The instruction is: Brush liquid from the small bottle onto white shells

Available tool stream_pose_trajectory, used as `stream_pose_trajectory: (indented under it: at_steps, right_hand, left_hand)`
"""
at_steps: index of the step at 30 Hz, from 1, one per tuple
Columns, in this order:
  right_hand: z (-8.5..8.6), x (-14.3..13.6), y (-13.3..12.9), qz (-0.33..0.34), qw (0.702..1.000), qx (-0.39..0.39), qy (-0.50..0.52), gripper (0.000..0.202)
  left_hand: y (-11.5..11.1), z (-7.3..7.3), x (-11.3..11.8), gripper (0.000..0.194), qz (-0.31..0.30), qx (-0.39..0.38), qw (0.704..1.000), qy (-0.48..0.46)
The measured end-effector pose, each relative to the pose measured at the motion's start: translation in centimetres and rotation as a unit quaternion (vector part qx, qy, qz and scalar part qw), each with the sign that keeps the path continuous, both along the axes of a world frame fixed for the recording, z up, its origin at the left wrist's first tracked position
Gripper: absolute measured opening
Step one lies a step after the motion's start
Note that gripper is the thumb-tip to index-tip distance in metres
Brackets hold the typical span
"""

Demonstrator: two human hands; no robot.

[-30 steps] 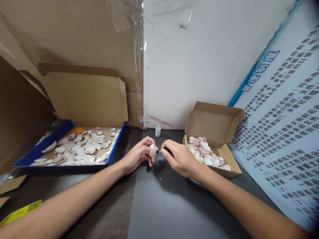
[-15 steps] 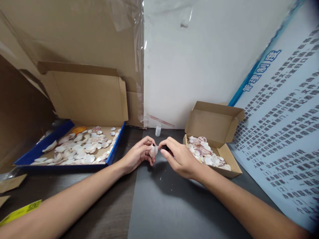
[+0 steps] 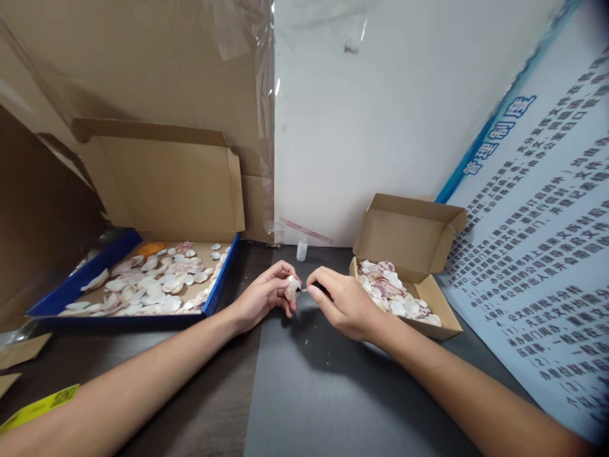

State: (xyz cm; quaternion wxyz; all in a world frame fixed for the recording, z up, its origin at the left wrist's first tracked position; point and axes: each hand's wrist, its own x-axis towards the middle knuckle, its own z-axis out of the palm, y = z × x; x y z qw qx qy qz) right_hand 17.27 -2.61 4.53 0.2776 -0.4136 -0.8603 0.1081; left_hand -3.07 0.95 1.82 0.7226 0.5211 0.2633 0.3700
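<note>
A whitish shell [image 3: 292, 289] with brownish-pink patches and a dark spot at its right side is pinched in the fingertips of my left hand [image 3: 269, 291], above the seam between two table surfaces. My right hand [image 3: 345, 301] is closed on a small thin stick [image 3: 305, 290] with a pale tip and a dark part among the fingers. Its tip points left at the shell's right edge; whether it touches is too small to tell. Behind both hands a small white bottle [image 3: 301, 249] stands upright on the table.
On the left, a blue-edged cardboard box [image 3: 219, 279] with a raised lid holds many loose shells. A smaller open cardboard box [image 3: 450, 311] of shells stands close to my right hand. A white wall panel [image 3: 323, 158] rises behind, and a printed poster [image 3: 547, 254] leans at the right.
The shell has turned a little in my left fingers, moving its dark spot from the top to the right side. My right fingertips have shifted slightly right, and the thin stick's tip now shows.
</note>
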Motion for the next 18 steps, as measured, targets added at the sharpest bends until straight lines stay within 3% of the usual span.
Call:
stream_pose_trajectory:
  at_steps: [4, 9, 14, 18]
  right_hand:
    - [0.01, -0.04, -0.11, 0.005, 1.0, 0.009, 0.026, 0.017]
    - [-0.17, 0.01, 0.01, -0.008, 1.0, 0.007, -0.022, 0.017]
    - [-0.22, -0.1, 0.08, -0.003, 1.0, 0.015, 0.016, 0.017]
    - [-0.41, -0.12, 0.1, -0.012, 1.0, 0.007, -0.023, 0.017]
  left_hand:
    - [0.03, -0.08, -0.04, 0.012, -0.002, -0.003, 1.0, -0.005]
    - [0.0, -0.02, -0.03, 0.015, 0.0, -0.003, 1.0, -0.006]
    - [-0.03, 0.03, 0.0, 0.016, -0.002, -0.003, 1.0, -0.004]
    - [-0.01, 0.05, 0.03, 0.016, 0.0, 0.001, 1.0, -0.002]
